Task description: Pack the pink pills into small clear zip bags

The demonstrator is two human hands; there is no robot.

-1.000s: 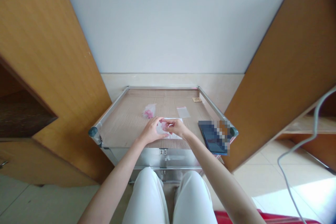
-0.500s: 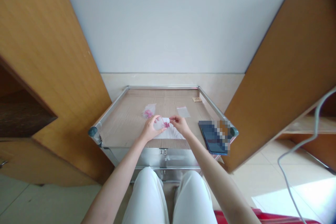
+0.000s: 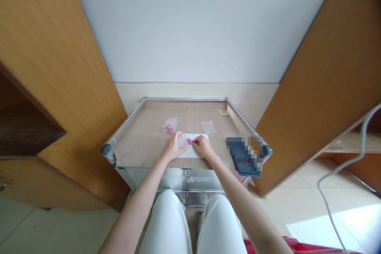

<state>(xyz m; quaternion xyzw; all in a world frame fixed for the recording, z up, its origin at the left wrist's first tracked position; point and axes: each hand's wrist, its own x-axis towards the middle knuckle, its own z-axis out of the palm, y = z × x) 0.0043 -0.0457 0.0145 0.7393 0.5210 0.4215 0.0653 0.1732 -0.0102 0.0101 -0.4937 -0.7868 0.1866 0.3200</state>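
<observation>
My left hand (image 3: 173,149) is curved, with thumb and fingertips at a thin pink strand that bows between them. Small pink beads (image 3: 189,141) sit bunched at the strand's right side. At that bunch, my right hand (image 3: 204,146) has its fingertips pinched together on the beaded strand. A white sheet of paper (image 3: 195,153) lies flat under both hands. Beyond my left hand rests a clear plastic bag (image 3: 170,127) with more pink beads in it. A flat clear zip bag (image 3: 208,127) lies beyond my right hand.
The low cabinet's brown top (image 3: 137,143) has a raised metal rail (image 3: 184,99) round it. A dark phone (image 3: 242,162), partly blurred, lies at the right edge. A small tan tag (image 3: 224,113) is at the back right. Wooden furniture (image 3: 89,87) stands on both sides.
My right hand has moved slightly down and inward, its fingertips now at the bead bunch. My left hand keeps nearly the same place.
</observation>
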